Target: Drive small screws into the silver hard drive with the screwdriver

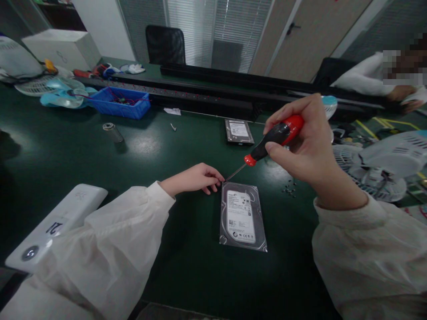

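Observation:
A hard drive (240, 218) with a white label lies flat on the dark green table in front of me. My right hand (300, 146) is wrapped around the red and black handle of a screwdriver (271, 141), tilted so its shaft runs down to the left. The tip meets the drive's far left corner. At that same corner my left hand (203, 178) has thumb and forefinger pinched together, right beside the tip; whatever sits between them is too small to name. Several small screws (289, 188) lie to the right of the drive.
A second hard drive (239, 132) lies farther back. Around it are a metal cylinder (113, 132), a blue bin (120, 103) with wires, and a white power bank-like device (56, 226) by my left sleeve. White fan parts (380, 164) stand at right; another person (363, 75) sits beyond.

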Demonstrator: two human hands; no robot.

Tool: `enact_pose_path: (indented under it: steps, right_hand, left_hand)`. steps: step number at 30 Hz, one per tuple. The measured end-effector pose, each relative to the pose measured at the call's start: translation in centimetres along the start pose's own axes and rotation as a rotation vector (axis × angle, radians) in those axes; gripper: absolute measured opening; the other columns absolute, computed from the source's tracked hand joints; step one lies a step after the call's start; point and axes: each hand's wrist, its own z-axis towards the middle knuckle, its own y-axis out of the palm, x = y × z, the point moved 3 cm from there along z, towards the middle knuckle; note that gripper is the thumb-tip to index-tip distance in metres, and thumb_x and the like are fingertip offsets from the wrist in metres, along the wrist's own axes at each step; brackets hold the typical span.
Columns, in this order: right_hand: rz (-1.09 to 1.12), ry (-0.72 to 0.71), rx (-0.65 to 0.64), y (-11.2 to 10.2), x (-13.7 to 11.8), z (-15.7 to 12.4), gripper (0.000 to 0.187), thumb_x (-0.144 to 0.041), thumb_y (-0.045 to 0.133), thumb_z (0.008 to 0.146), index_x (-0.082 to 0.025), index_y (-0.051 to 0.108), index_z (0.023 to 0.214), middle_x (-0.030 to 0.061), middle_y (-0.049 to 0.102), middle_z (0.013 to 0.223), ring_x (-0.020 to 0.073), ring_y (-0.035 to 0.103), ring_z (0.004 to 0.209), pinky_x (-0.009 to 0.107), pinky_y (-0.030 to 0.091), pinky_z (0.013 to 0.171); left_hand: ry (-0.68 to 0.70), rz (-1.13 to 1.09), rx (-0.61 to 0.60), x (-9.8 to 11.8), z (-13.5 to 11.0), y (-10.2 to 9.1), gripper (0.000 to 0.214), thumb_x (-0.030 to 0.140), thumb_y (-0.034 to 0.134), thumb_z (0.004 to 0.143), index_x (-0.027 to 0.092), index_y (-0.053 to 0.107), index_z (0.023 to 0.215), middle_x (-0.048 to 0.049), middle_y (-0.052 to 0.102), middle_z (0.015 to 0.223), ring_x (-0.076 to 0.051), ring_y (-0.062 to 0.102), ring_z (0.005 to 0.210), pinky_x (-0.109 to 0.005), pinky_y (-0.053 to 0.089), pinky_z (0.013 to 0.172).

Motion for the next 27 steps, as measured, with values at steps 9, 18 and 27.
enact_pose_path:
  steps: [9, 18, 27]
  right_hand:
    - [-0.186, 0.028, -0.366, -0.2, -2.4, 3.8, 0.034, -0.039, 0.084, 0.076, -0.031, 0.058, 0.098, 0.0010, 0.062, 0.085, 0.0186, 0.052, 0.067, 0.038, 0.048, 0.063]
    - [-0.425, -0.033, -0.349, 0.8, -2.7, 5.0, 0.034, -0.059, 0.070, 0.089, -0.027, 0.061, 0.093, -0.0021, 0.046, 0.061, 0.0180, 0.049, 0.060, 0.035, 0.043, 0.064]
    - [-0.653, 0.100, -0.412, -0.1, -3.2, 4.8, 0.034, -0.059, 0.063, 0.093, -0.025, 0.061, 0.089, 0.0010, 0.044, 0.059, 0.0166, 0.040, 0.053, 0.038, 0.032, 0.063]
  left_hand:
    - [0.010, -0.020, 0.014, 0.1, 0.0, 0.1, 0.025, 0.013, 0.063, 0.087, 0.014, 0.079, 0.106, -0.0076, 0.078, 0.101, -0.015, 0.073, 0.080, -0.025, 0.061, 0.066]
    - [0.120, 0.012, 0.139, 0.6, 0.0, 0.3, 0.032, 0.011, 0.064, 0.088, 0.015, 0.074, 0.119, -0.0091, 0.077, 0.111, -0.014, 0.070, 0.077, -0.030, 0.060, 0.070]
    - [0.551, -0.110, 0.308, 3.9, 0.0, 0.8, 0.028, 0.028, 0.083, 0.082, 0.013, 0.073, 0.105, -0.0085, 0.078, 0.106, -0.019, 0.072, 0.095, -0.037, 0.056, 0.091]
